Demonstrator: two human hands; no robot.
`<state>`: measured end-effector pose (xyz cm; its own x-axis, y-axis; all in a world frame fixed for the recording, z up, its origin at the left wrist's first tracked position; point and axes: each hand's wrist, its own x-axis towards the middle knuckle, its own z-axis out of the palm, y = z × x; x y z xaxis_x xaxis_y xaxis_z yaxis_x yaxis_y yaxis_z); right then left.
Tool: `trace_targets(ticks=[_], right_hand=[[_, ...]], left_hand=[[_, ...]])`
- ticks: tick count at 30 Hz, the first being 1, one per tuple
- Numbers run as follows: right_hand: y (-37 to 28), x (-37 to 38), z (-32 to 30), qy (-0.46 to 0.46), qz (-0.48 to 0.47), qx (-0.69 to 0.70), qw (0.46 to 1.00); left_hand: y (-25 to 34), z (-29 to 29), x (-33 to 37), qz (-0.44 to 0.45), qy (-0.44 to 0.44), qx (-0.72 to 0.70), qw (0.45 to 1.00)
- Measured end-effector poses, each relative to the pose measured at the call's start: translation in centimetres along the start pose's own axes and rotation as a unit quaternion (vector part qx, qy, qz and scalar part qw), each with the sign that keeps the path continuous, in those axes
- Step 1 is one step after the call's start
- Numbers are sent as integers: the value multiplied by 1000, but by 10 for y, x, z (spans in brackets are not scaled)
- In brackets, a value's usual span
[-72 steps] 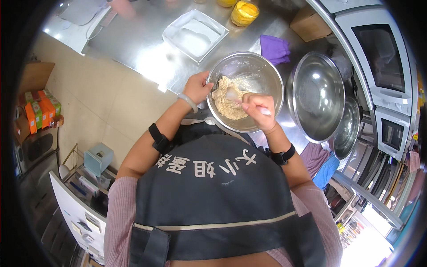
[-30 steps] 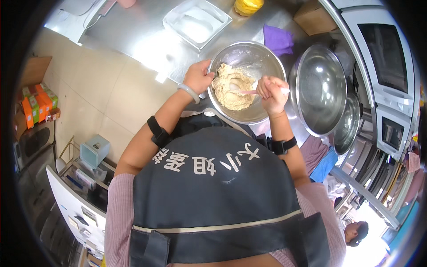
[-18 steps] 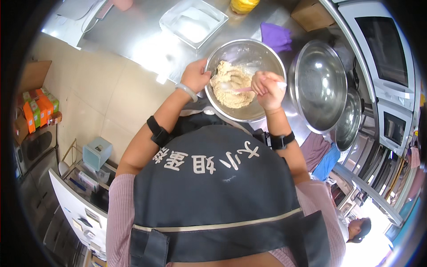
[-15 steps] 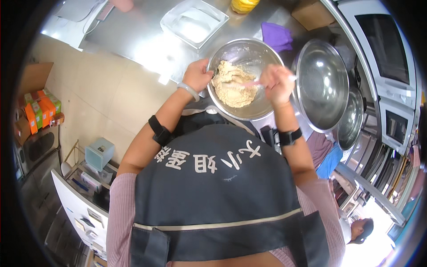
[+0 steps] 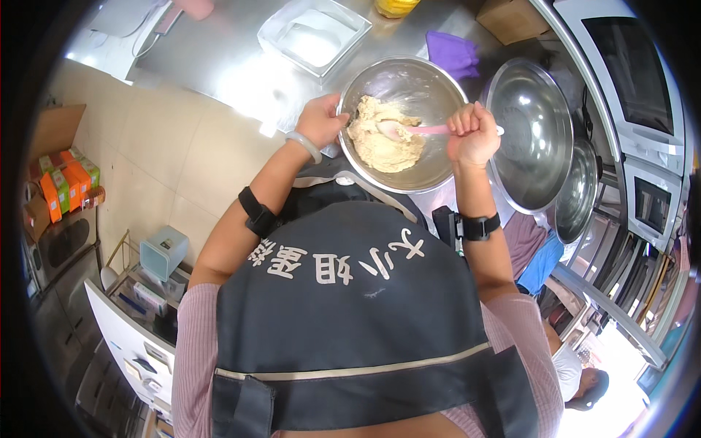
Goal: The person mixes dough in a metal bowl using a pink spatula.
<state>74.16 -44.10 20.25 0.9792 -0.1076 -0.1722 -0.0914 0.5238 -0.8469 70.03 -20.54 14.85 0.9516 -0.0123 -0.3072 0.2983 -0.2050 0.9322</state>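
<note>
A steel mixing bowl (image 5: 438, 164) stands at the near edge of the metal counter, with a lump of pale, crumbly dough (image 5: 387, 150) in its left half. My left hand (image 5: 321, 123) grips the bowl's left rim, thumb on the inner side. My right hand (image 5: 471, 135) is closed around the handle of a pink spatula (image 5: 431, 130) above the bowl's right side. The spatula's whitish blade rests on the dough.
Two larger steel bowls, one nearer (image 5: 527, 139) and one partly behind it (image 5: 577, 193), stand to the right. Beyond the mixing bowl are a square tin (image 5: 343, 62), a purple cloth (image 5: 451, 55) and a cardboard box (image 5: 511, 23). Another person (image 5: 584, 379) is at the lower right.
My right hand has shifted slightly right, and its motion blur is gone. The dough looks more clumped together. My left hand stays on the rim.
</note>
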Motion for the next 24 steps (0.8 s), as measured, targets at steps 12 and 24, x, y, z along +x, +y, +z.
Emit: trace_targets(ticks=[12,24], right_hand=[[2,-8,7,-88,-31,4,996],[-79,-67,-36,-197,339,-441,807]], left_hand=[[-10,2,0,-25,-22,-19,999],[-12,2,-1,0,-1,-57,998]])
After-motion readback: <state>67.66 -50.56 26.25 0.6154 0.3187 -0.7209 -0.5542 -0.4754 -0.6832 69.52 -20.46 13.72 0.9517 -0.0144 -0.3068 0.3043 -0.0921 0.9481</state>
